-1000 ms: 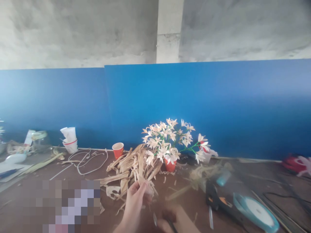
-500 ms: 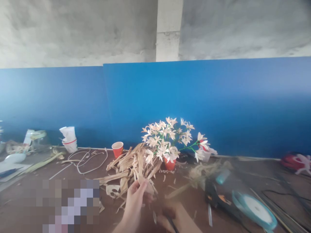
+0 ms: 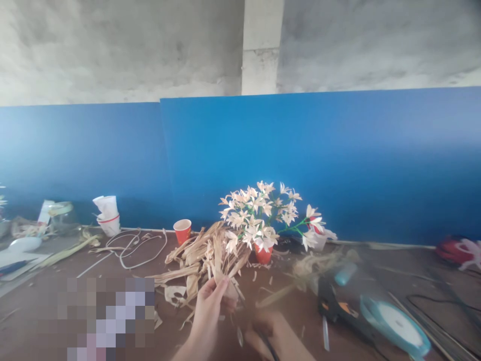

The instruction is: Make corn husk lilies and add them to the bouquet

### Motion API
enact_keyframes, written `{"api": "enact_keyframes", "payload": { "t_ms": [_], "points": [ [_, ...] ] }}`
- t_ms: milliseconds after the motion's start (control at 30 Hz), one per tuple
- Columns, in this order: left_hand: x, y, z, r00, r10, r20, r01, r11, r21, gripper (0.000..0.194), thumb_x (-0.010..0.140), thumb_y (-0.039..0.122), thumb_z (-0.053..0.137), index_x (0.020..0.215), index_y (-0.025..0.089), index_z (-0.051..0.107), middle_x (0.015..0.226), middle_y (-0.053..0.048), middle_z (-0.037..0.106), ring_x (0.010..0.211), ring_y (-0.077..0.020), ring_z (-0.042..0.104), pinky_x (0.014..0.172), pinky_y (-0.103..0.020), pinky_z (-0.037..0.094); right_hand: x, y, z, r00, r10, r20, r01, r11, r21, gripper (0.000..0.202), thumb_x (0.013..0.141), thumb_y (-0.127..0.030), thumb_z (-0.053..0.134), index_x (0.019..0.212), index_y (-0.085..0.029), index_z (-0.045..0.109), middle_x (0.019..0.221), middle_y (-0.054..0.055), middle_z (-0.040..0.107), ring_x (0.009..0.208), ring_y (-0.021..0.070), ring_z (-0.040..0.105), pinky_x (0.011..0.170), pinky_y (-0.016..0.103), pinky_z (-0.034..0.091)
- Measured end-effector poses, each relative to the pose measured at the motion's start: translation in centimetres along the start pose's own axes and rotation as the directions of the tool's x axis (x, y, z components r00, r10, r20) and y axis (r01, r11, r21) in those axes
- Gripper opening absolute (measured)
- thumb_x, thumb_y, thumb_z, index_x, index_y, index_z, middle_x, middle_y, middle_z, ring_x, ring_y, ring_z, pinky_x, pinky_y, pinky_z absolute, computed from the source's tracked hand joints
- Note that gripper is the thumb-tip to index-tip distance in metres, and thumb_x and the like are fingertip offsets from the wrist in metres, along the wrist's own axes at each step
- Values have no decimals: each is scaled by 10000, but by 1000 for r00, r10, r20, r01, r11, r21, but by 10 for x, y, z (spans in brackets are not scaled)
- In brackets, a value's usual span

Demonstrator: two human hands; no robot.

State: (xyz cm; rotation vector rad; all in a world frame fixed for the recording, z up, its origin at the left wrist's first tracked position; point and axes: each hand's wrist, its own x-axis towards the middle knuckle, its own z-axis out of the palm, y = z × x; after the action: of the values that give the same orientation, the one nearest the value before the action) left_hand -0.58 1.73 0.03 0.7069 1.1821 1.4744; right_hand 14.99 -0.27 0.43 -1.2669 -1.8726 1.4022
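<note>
My left hand (image 3: 209,301) pinches a pale dried corn husk (image 3: 233,287) between thumb and fingers, at the near edge of a heap of dried husks (image 3: 203,255). Lower right of it, my right hand (image 3: 272,333) is closed around the black handle (image 3: 267,346) of what look like scissors. Motion blurs that hand, and the blades are hard to make out. Behind the hands, a red paper cup (image 3: 263,254) holds a bunch of white husk flowers (image 3: 255,213) on green stems.
A second red paper cup (image 3: 182,231) stands beside a white cable (image 3: 143,258). On the right lie a black glue gun (image 3: 336,308), a teal ribbon roll (image 3: 398,323) and loose fibres (image 3: 315,265). White cups (image 3: 108,220) stand near the blue partition (image 3: 240,150). A pixelated patch covers the lower left.
Almost nothing differs. My right hand has shifted very slightly, while my left hand keeps its pinch on the husk.
</note>
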Motion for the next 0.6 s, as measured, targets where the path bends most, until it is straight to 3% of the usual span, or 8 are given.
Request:
{"api": "enact_keyframes", "payload": {
  "t_ms": [267, 600],
  "points": [
    [1, 1, -1, 1000, -14, 19, 14, 1000, -1, 330, 581, 439, 714, 658, 142, 593, 454, 3, 612, 374, -97, 535, 386, -173, 373, 10, 22, 4, 1000, 12, -12, -12, 1000, 21, 355, 692, -511, 577, 711, -158, 616, 451, -48, 423, 408, 77, 373, 403, 192, 281],
    [3, 5, -2, 999, -13, 34, 12, 999, 46, 331, 585, 447, 706, 644, 148, 578, 422, 8, 589, 358, -108, 534, 362, -178, 368, -5, -3, -6, 999, -25, 34, 24, 999, 26, 376, 702, -514, 587, 667, -140, 577, 463, -70, 389, 409, 47, 330, 389, 167, 248]
  ]
}}
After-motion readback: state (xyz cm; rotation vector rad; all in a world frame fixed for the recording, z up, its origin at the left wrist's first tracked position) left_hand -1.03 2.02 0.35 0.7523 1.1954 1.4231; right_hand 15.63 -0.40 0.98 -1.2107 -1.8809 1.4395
